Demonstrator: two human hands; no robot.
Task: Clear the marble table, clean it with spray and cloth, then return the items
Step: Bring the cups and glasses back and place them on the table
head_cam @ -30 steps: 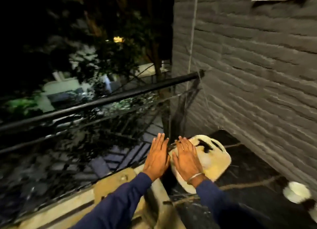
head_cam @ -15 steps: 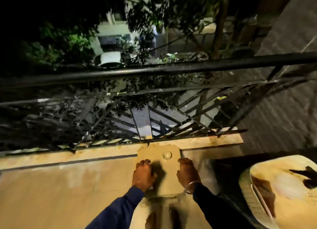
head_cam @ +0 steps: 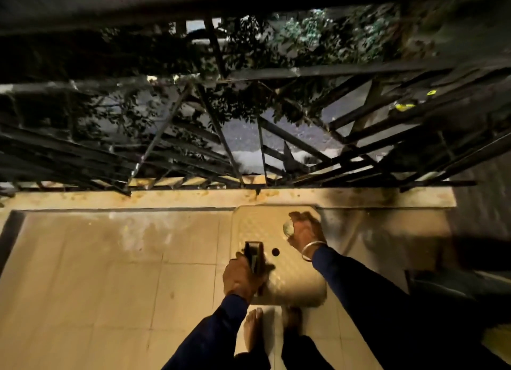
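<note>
Cream stool seat (head_cam: 293, 275) with dotted pattern, beige floor tiles (head_cam: 110, 259) (lit yellowish), black railing (head_cam: 304, 74), navy sleeves (head_cam: 359, 281), silver bangle (head_cam: 311, 249), dark handheld case (head_cam: 255, 257).

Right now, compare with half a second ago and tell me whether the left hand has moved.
Yes. Judged against the stool top, the left hand has pulled back from its far edge to its near left side, holding a dark flat object.

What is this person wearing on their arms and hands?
Long dark blue sleeves cover both arms down to the wrists: the left sleeve and the right sleeve. The left hand and right hand are bare, with no gloves. A thin silvery bangle circles the right wrist.
</note>
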